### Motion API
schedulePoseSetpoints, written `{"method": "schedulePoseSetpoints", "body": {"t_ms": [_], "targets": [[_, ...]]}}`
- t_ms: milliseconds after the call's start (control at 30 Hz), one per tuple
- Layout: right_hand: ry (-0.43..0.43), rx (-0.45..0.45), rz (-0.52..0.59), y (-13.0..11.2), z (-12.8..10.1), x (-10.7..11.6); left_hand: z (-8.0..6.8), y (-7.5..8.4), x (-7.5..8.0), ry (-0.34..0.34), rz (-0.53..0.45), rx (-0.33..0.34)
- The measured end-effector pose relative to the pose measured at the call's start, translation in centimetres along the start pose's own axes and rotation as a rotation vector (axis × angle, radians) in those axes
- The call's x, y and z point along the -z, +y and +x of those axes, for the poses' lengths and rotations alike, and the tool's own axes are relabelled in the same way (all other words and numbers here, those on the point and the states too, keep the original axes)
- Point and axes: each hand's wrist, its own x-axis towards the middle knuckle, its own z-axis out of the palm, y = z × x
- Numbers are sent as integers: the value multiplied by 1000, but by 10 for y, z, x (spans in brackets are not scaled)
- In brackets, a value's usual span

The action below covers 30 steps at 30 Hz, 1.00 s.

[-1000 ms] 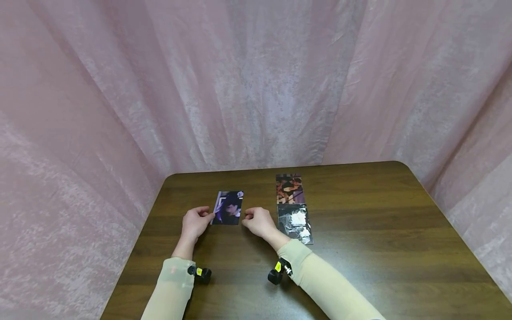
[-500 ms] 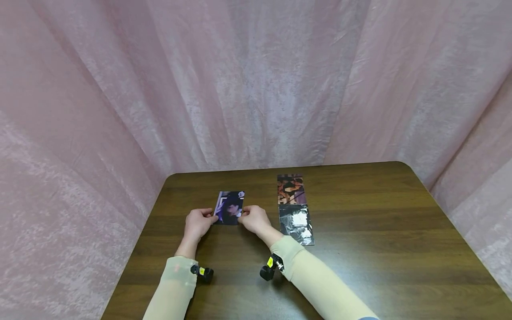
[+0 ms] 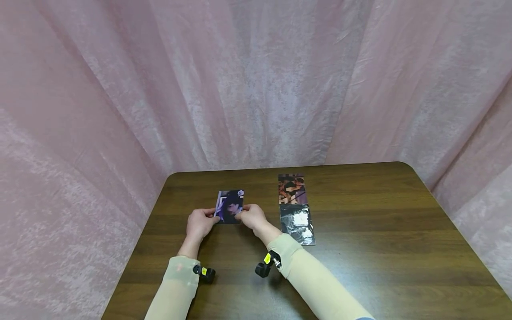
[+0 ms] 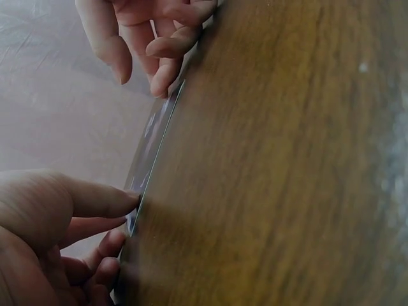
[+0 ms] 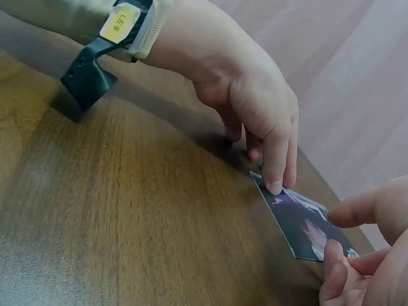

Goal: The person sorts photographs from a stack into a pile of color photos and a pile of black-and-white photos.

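Dark wood grain covers the surface (image 3: 360, 249) under your head camera, and the purple photo (image 3: 230, 205) lies at its 11 o'clock; your left hand (image 3: 200, 222) touches the print's near-left corner and your right hand (image 3: 250, 216) its near-right corner, fingers bent onto it. Two more photos (image 3: 295, 209) lie at 3 o'clock of it, apart. From your left wrist, the photo (image 4: 150, 153) shows edge-on, fingertips (image 4: 131, 199) at its edge. From your right wrist, your left hand's fingertips (image 5: 275, 185) press the corner of the flat photo (image 5: 306, 224).
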Motion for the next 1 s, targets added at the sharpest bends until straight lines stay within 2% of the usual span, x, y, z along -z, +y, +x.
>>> {"method": "schedulePoseSetpoints", "body": {"t_ms": [400,500,733,1000], "targets": [[-18,-56,91,-2,2,5,-3,3,2,-4,13,-6],[13,-29,39,-1,2,4,-4,4,2,-1,6,-7],[84,72,-183,4,1,-2,-3,1,-1,5,-24,2],[110,133,-257,7,-1,-2,-1,1,-2,13,-50,-4]]}}
